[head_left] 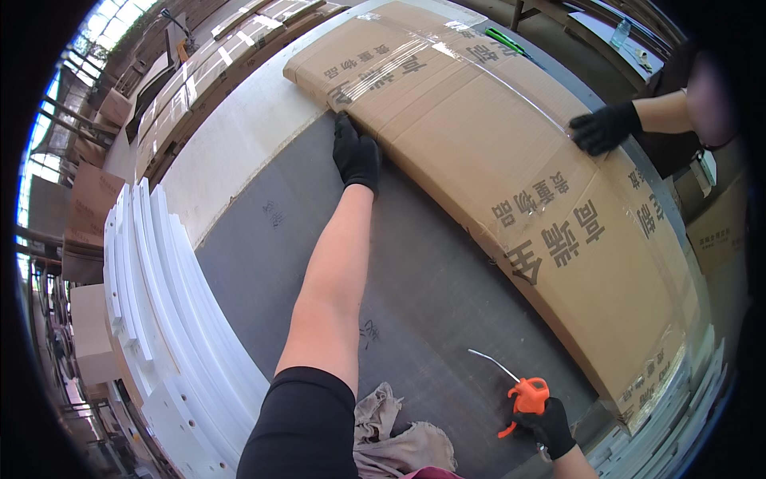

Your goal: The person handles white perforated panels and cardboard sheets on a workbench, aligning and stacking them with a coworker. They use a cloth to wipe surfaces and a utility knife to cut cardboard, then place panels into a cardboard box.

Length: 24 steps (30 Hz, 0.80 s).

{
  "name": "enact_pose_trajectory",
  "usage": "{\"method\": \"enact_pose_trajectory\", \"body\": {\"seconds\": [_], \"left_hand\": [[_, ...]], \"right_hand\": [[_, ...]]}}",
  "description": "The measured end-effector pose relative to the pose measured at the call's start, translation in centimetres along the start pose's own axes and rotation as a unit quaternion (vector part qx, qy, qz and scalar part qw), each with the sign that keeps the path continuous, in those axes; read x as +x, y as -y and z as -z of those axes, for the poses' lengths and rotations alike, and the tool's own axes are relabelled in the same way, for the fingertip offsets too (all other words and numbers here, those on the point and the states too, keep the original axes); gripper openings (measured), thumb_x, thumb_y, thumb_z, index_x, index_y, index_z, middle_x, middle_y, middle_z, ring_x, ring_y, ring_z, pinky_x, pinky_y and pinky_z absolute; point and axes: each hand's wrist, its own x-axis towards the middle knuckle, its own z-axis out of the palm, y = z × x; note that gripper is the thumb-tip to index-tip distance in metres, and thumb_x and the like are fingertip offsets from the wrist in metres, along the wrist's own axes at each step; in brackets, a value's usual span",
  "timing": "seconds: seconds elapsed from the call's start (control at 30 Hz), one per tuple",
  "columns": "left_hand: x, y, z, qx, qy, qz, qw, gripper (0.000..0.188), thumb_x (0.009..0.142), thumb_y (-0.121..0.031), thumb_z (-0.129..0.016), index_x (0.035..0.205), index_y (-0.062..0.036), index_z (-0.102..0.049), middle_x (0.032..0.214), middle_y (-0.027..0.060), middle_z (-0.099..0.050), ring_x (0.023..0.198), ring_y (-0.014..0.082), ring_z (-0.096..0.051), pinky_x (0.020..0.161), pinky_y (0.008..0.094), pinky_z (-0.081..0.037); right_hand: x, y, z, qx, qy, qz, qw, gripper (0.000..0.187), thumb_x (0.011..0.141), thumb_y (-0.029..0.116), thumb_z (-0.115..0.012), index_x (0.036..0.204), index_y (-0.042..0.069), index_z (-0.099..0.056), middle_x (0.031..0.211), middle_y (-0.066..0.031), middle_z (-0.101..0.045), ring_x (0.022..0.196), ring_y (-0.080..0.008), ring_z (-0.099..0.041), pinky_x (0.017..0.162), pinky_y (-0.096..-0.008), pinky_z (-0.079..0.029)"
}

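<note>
A long, flat cardboard box (471,144), closed with clear tape and printed with dark characters, lies across a grey board surface (279,247). Black gloves cover both my hands. Stretched far forward, my left hand (357,156) rests against the box's near long edge, its fingers apart and holding nothing. Low on the right, my right hand (550,429) is closed round an orange air blow gun (528,397), whose thin metal nozzle points up and left over the grey board. A crumpled grey rag (407,443) lies on the surface close to my body.
Across the box, another person's black-gloved hand (602,129) lies on its top. White panels with drilled holes (179,343) are stacked at left; more panel edges (662,435) show lower right. Taped cartons (199,88) stand far left. A green box cutter (507,40) lies at the box's far edge.
</note>
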Motion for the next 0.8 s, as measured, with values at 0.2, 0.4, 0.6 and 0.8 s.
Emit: {"method": "enact_pose_trajectory", "body": {"seconds": [0.2,0.4,0.6,0.8], "left_hand": [[-4.1,0.8,3.0,0.224,0.115,-0.1,0.963,0.04,0.087,-0.017,-0.049,0.125,-0.0117,-0.059,0.123,0.0103,-0.062,0.114,0.0253,-0.059,0.099,0.0492,-0.039],[-13.5,-3.7,7.6,0.294,0.269,-0.194,0.896,0.053,0.082,-0.012,-0.052,0.134,-0.0242,-0.055,0.135,0.0019,-0.055,0.127,0.0246,-0.049,0.106,0.0516,-0.033],[-23.0,-12.8,15.9,0.32,0.449,0.006,0.834,0.066,0.084,-0.058,-0.052,0.14,-0.0211,-0.048,0.139,0.009,-0.052,0.133,0.0225,-0.044,0.107,0.0517,-0.028],[-37.6,-12.5,27.0,0.196,0.314,-0.253,0.894,0.07,0.081,-0.052,-0.063,0.14,-0.0176,-0.047,0.146,0.0144,-0.041,0.136,0.0338,-0.036,0.11,0.0514,-0.026]], "right_hand": [[-0.3,0.4,0.0,-0.002,-0.005,0.022,1.0,0.027,0.075,0.012,-0.078,0.094,-0.004,-0.068,0.076,-0.0075,-0.069,0.063,-0.0155,-0.067,0.058,-0.0293,-0.054],[-0.4,-0.3,0.0,0.136,0.034,0.011,0.99,0.025,0.078,0.011,-0.075,0.095,-0.004,-0.067,0.075,-0.0098,-0.069,0.058,-0.0194,-0.068,0.053,-0.0291,-0.054],[0.6,-1.6,-0.3,0.184,0.036,0.079,0.979,0.026,0.082,0.014,-0.071,0.101,-0.003,-0.065,0.084,-0.0107,-0.07,0.069,-0.0179,-0.066,0.062,-0.0292,-0.052],[-4.2,-2.3,2.0,0.374,0.265,0.07,0.886,0.056,0.084,0.013,-0.064,0.135,-0.001,-0.046,0.118,-0.0185,-0.064,0.068,-0.0158,-0.061,0.062,-0.0287,-0.05]]}}
